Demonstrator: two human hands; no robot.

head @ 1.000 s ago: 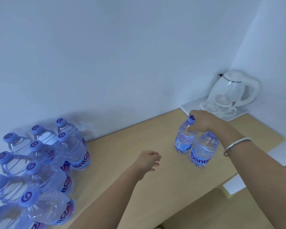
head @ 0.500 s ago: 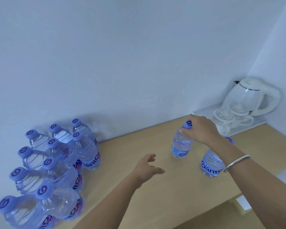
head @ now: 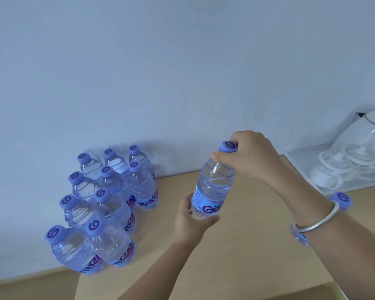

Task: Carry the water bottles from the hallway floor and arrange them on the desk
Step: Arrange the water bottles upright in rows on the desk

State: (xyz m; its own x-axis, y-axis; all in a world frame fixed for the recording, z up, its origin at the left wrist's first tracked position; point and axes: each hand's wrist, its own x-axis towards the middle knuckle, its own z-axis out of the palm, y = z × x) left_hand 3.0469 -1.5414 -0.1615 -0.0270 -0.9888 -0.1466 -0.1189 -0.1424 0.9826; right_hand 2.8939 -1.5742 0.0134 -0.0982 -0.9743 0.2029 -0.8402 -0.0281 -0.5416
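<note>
A clear water bottle (head: 213,187) with a purple cap is held tilted above the wooden desk (head: 236,256). My right hand (head: 249,158) grips it at the cap and neck. My left hand (head: 191,220) holds its base from below. Several matching bottles (head: 108,204) stand grouped in rows at the desk's left end against the wall. Another bottle (head: 341,200) stands behind my right forearm, mostly hidden, with only its cap and a bit of label showing.
A white tray (head: 299,154) at the back right carries a white kettle (head: 364,135) and white cups (head: 331,169). The pale wall runs close behind the desk. The desk's front edge (head: 268,293) runs along the bottom of the view.
My right hand lifted one bottle off the desk and carried it leftward. My left hand rose and took hold of its base. The view shifted left, leaving the second bottle behind my right forearm.
</note>
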